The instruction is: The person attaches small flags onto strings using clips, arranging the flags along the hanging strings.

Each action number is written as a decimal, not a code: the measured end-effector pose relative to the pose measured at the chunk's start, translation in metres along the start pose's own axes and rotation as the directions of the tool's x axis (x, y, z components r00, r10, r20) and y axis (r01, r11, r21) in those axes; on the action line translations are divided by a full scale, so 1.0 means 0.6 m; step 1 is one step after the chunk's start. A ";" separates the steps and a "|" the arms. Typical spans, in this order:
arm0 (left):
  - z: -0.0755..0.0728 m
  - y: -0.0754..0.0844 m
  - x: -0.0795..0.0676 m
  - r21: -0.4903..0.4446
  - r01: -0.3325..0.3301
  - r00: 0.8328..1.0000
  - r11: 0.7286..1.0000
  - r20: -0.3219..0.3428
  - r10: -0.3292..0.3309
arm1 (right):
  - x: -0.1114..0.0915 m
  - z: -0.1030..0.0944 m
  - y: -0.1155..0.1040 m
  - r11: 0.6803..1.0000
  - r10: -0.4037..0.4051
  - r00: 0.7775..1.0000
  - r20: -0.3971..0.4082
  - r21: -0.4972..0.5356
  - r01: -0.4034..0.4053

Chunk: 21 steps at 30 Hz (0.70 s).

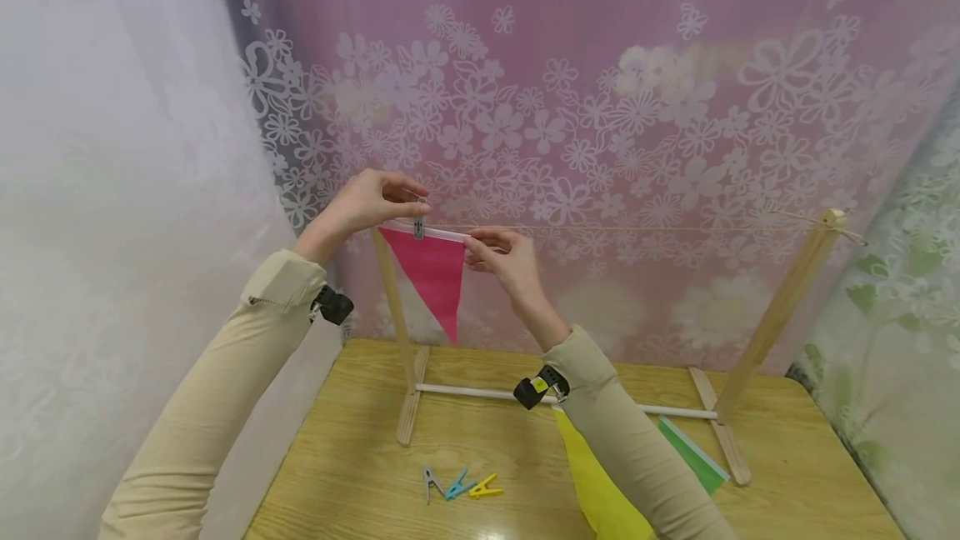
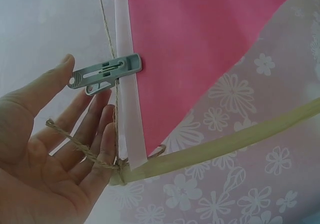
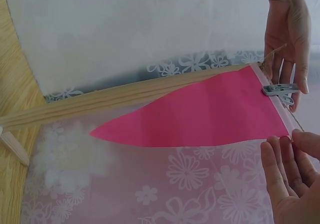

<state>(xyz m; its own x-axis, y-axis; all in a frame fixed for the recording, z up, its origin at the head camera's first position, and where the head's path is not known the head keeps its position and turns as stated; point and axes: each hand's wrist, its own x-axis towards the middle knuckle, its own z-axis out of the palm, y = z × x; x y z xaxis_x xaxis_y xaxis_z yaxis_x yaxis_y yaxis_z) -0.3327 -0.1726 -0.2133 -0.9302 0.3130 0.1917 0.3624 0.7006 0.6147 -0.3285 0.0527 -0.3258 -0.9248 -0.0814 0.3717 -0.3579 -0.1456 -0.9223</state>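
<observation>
A pink triangular flag [image 1: 431, 273] with a white top band hangs along a thin twine [image 2: 106, 27] beside the left wooden post [image 1: 392, 298]. A grey clothespin [image 2: 107, 72] straddles the band and the twine. My left hand [image 1: 375, 200] pinches the clothespin's handles, thumb on one side and fingers on the other. With thumb and fingertips, my right hand [image 1: 506, 261] pinches the flag's top right corner, also seen by the right wrist camera, where the flag's point [image 3: 107, 132] hangs free.
The twine runs to the right wooden post [image 1: 787, 315]; a white bar [image 1: 480, 393] joins the stand's feet. On the table [image 1: 337, 440] lie grey [image 1: 430, 482], blue [image 1: 459, 486] and yellow clothespins [image 1: 486, 487], a yellow flag [image 1: 596, 482] and a green flag [image 1: 693, 455]. Flowered curtains surround it.
</observation>
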 end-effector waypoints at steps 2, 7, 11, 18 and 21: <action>0.000 0.000 0.000 0.005 -0.010 1.000 1.000 -0.005 0.010 | 0.000 -0.001 0.001 1.000 -0.003 1.000 0.003 0.001 0.003; 0.000 0.001 0.001 0.008 -0.008 0.999 1.000 -0.035 0.008 | -0.001 -0.004 0.003 1.000 -0.012 1.000 0.013 -0.010 0.012; 0.000 0.001 0.000 0.008 -0.012 0.996 1.000 -0.086 0.013 | -0.001 -0.007 0.005 1.000 -0.017 1.000 0.015 -0.014 0.018; 0.005 -0.003 -0.006 -0.064 -0.071 0.969 0.995 -0.242 0.054 | -0.005 -0.017 0.011 0.998 -0.033 0.999 0.025 -0.047 0.034; 0.007 -0.009 -0.010 -0.112 -0.133 0.951 0.985 -0.294 0.095 | -0.006 -0.024 0.015 0.997 -0.044 0.999 0.022 -0.061 0.045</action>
<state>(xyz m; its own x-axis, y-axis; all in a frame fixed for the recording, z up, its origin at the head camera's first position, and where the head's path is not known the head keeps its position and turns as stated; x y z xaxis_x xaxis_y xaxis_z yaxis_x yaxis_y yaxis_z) -0.3288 -0.1757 -0.2213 -0.8674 0.1754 0.4657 0.4740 0.5762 0.6658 -0.3300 0.0660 -0.3369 -0.9053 -0.0967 0.4137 -0.4062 -0.0883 -0.9095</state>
